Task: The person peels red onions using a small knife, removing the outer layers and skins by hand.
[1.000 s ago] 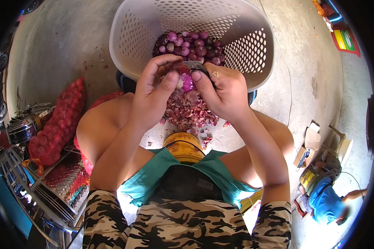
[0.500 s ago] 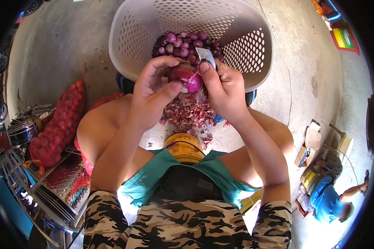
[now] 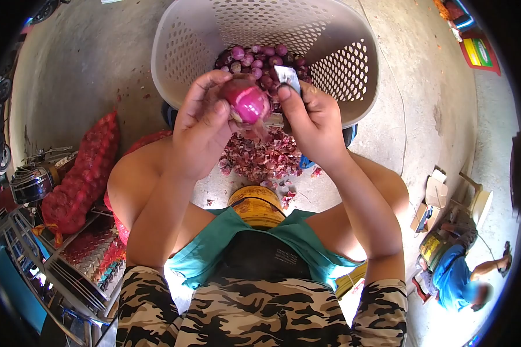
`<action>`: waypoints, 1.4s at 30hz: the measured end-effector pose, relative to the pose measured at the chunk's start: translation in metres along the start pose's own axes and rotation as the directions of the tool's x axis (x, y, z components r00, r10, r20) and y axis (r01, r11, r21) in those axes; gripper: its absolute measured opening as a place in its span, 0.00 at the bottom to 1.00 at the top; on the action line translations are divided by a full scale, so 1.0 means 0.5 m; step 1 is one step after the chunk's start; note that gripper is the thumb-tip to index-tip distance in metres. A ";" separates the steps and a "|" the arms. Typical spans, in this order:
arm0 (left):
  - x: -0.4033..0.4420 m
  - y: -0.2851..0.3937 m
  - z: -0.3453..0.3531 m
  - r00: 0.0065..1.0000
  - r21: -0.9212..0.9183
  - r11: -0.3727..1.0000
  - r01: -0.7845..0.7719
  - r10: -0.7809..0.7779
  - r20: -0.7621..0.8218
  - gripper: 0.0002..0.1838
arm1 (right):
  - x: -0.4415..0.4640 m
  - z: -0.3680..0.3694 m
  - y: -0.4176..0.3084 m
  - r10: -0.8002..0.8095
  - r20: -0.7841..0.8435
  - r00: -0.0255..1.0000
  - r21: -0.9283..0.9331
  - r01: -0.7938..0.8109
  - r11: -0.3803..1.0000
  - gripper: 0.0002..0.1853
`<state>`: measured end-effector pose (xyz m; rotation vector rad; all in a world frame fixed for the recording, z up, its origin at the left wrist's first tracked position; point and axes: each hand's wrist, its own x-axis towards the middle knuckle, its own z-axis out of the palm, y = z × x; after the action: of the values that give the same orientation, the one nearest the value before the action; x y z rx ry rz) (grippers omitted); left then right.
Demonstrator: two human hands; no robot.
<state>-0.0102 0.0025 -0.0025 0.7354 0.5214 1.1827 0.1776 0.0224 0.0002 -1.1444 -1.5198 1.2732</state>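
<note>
Between the fingers and thumb of my left hand (image 3: 201, 124) is a large red onion (image 3: 246, 103), with a shiny bare patch where its outer skin is off. My right hand (image 3: 314, 118) grips a small knife (image 3: 287, 76), its short broad blade pointing up and away from me. The blade is apart from the onion, and its handle is hidden in my fist. Beyond both hands, a grey perforated basket (image 3: 182, 63) holds many onions (image 3: 253, 59). Below the hands, a heap of papery onion skins (image 3: 263, 156) lies on the floor.
A yellow bucket (image 3: 256, 203) stands between my legs. Full red mesh sacks (image 3: 84, 179) lie at the left beside a metal frame (image 3: 58, 277). At the right are an open cardboard box (image 3: 436, 194) and another person in a blue shirt (image 3: 452, 277).
My left hand has moved left with the onion, away from the knife, and the onion has turned to show more bare surface. My right hand has barely moved.
</note>
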 end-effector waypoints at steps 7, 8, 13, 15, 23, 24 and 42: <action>0.004 0.008 -0.006 0.975 0.012 0.999 0.042 -0.039 -0.218 0.19 | 0.004 -0.023 -0.013 -0.393 0.328 0.859 -0.257 0.481 0.838 0.12; 0.005 0.009 -0.007 0.972 0.010 0.999 0.039 -0.036 -0.233 0.19 | 0.003 -0.026 -0.019 -0.340 0.398 0.852 -0.315 0.475 0.822 0.14; 0.001 0.010 -0.022 0.976 -0.061 0.993 0.097 -0.107 -0.187 0.20 | -0.005 -0.023 -0.027 -0.320 0.487 0.813 -0.315 0.505 0.803 0.16; 0.001 0.008 -0.012 0.964 -0.061 0.992 0.113 -0.124 -0.236 0.20 | -0.003 -0.024 -0.025 -0.366 0.438 0.821 -0.268 0.508 0.819 0.16; 0.001 0.001 0.005 0.931 -0.168 0.961 0.220 -0.258 -0.257 0.20 | 0.015 -0.035 -0.015 -0.270 0.223 0.937 -0.357 0.337 0.871 0.19; 0.000 -0.001 0.009 0.935 -0.183 0.957 0.226 -0.266 -0.234 0.20 | 0.015 -0.035 -0.014 -0.257 0.232 0.938 -0.348 0.326 0.879 0.19; -0.005 -0.016 0.007 0.936 -0.266 0.932 0.248 -0.301 -0.181 0.18 | 0.019 -0.040 -0.028 -0.407 0.406 0.818 -0.446 0.566 0.693 0.16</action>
<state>-0.0033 -0.0022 -0.0062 0.3117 0.6312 1.0429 0.1928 0.0354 0.0173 -0.7976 -2.3228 0.6387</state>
